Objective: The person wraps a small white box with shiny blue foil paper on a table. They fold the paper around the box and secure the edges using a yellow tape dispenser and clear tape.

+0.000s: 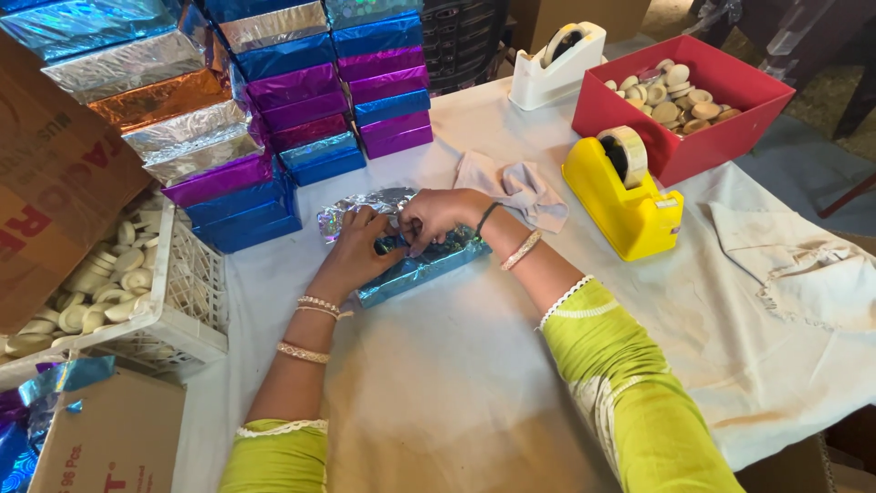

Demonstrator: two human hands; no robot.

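Left hand: the left hand (354, 256), just left of the frame's centre, lies palm down on the near end of the blue foil-wrapped box (422, 267), fingers bent and pressing the wrapping flat; it clasps nothing.
Right hand: the right hand (436, 217) meets the left one from the right, its fingertips drawn together and pinching a fold of blue foil on top of the box.
Box: a long, flat package in shiny blue foil, lying at a slant on the white tablecloth (456, 383) at mid-frame, partly hidden under both hands.
Loose foil: a crumpled silver foil sheet (370, 204) lies just behind the hands, touching the box's far edge.
Cloth: a small pale rag (516, 185) sits bunched just right of the right wrist.
Yellow dispenser: a yellow tape dispenser (628, 196) stands right of centre, near the right forearm but apart from it.
White dispenser: a white tape dispenser (558, 64) stands at the upper middle, well away from the hands.
Red box: an open red box (730, 137) of pale round pieces sits at the upper right, behind the yellow dispenser.
Stack: finished foil boxes (301, 91) in blue, purple, silver and orange are piled across the upper left, just beyond the hands.
Crate: a white plastic crate (187, 292) of pale round pieces stands at the left edge, near the left forearm.
Cartons: brown cardboard cartons (55, 173) fill the left side.
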